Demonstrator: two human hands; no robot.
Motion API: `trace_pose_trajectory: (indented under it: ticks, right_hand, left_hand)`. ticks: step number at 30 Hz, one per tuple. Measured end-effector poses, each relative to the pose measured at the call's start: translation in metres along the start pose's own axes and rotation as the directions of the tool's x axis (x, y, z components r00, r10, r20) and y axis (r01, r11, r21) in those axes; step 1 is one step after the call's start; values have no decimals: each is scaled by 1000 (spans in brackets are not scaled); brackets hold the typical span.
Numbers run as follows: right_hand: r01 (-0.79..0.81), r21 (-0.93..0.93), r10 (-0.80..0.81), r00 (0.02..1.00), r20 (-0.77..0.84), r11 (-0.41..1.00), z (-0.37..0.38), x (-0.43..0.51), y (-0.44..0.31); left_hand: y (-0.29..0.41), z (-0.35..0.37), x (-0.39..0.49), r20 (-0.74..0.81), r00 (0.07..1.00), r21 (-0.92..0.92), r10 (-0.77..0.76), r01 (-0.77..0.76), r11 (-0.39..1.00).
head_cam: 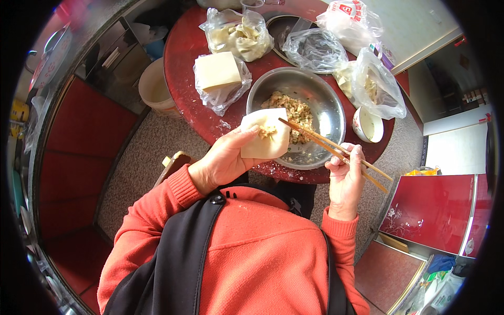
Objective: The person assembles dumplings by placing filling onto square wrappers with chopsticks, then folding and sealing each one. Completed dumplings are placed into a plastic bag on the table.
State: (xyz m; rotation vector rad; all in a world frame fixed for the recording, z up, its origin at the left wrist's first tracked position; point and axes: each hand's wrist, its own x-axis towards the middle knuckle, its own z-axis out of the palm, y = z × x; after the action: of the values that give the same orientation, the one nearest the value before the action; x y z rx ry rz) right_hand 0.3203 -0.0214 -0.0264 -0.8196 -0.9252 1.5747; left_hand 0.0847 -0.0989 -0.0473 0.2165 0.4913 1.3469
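My left hand (230, 151) holds a square dough wrapper (267, 147), its thumb on the left edge. A small lump of minced filling (267, 131) lies on the wrapper's upper middle. My right hand (348, 169) grips a pair of wooden chopsticks (330, 145), whose tips reach over the wrapper's right edge. Beyond the hands stands a steel bowl (335, 106) with minced filling (297, 110) in it, partly hidden by the wrapper. A stack of square wrappers (218, 70) rests on a plastic bag at the upper left of the bowl.
On the round red table (179, 59) are a bag of folded dough pieces (238, 35), a crumpled clear bag (315, 49), another bag with dough pieces (374, 86) and a small white bowl (368, 124). A bucket (153, 84) stands left of the table.
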Motion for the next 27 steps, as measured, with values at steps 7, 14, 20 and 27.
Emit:
trace_pose_trajectory:
  ticks: [7,14,20,27]
  right_hand:
    - [26,-52,-28,999,-33,998,1,-1,0]
    - [83,-111,-67,988,139,990,7,-11,0]
    - [100,-173,-56,968,245,980,13,-16,3]
    - [150,-246,-46,922,384,958,13,-17,6]
  left_hand:
    - [-3,-1,3,23,994,-22,103,-103,994]
    - [-3,-2,3,-13,996,-32,92,-92,995]
    - [-1,0,3,-5,998,-87,68,-69,994]
    - [-2,-6,1,-48,995,2,82,-82,997]
